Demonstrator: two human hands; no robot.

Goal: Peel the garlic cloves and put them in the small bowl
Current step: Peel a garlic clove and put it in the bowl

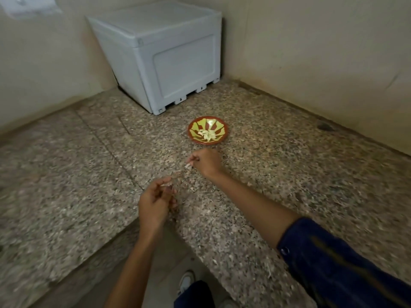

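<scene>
Both hands sit near the middle of the frame above the speckled granite tabletop [289, 163]. My left hand [155, 203], lower centre, has its fingers curled loosely; blur keeps me from telling whether they hold anything. My right hand [205, 162], just above and to the right of it, pinches a small pale scrap [188, 166] at its fingertips, garlic clove or skin I cannot tell.

Largest in view, a pale grey plastic box with a lid [164, 56] fills the corner at upper centre, against beige walls [322, 52]. Below it, right of centre and just beyond my right hand, stands the small round red-brown bowl with a yellow-green pattern [195, 128]. Inside it lies a little heap of peeled pale garlic cloves [208, 134].
</scene>
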